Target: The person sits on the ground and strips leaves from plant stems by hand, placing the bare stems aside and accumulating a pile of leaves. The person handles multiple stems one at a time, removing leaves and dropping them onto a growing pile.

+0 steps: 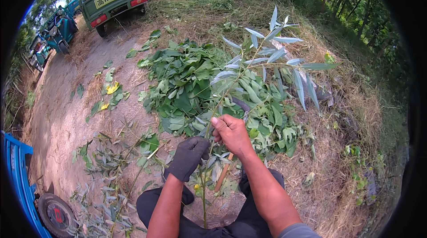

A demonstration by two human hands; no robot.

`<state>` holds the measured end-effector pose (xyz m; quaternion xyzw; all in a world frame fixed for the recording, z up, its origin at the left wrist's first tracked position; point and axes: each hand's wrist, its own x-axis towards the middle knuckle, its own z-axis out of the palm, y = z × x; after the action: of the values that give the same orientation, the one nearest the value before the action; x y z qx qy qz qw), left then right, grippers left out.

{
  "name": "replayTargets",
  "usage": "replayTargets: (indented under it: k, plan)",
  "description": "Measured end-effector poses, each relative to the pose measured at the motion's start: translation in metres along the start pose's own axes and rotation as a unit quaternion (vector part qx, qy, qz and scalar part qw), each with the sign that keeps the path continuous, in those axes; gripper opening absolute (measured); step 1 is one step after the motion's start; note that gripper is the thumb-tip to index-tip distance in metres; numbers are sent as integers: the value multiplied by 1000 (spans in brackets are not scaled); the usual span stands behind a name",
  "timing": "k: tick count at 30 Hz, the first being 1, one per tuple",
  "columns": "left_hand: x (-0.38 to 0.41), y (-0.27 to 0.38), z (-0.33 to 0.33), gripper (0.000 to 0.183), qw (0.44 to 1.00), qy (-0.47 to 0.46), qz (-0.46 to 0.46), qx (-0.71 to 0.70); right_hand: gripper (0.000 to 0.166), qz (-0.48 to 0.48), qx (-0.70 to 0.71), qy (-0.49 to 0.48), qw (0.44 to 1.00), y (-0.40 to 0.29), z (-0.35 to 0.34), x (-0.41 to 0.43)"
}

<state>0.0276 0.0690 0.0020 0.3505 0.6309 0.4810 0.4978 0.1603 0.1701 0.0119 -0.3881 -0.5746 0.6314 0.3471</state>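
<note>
A long leafy willow branch (241,71) rises between my hands, its narrow grey-green leaves fanning out to the upper right and its thin stem running down between my knees. My left hand (190,156), in a dark glove, is closed around the stem. Slightly higher and to the right, my bare right hand (230,133) pinches at the stem with thumb and fingers. Behind the hands lies a heap of broad green leaves (183,81). A wooden handle (223,173) lies on the ground below my right hand; a dark curved object (241,104) rests on the leaves above it, their connection hidden.
More cut willow branches (116,201) lie at the lower left. A blue vehicle (20,171) with a wheel (56,214) stands at the left edge. A green cargo vehicle (116,8) loaded with sticks and blue three-wheelers (60,28) stand farther back. Dry grass (360,104) borders the right.
</note>
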Motion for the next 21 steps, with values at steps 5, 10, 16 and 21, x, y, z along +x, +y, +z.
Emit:
replayTargets:
  k: [5,10,16,21]
  plan:
    - [0,-4,-1,22,1000,17,6,11,42,-52,16,134,989,-11,-18,9]
    - [0,1,5,22,1000,2,-15,27,48,-129,125,150,972,-21,-36,16]
    - [5,-14,9,22,999,-9,17,50,31,-138,108,130,976,-27,-43,11]
    - [8,-18,10,21,997,-2,52,63,21,-92,123,122,981,-26,-44,7]
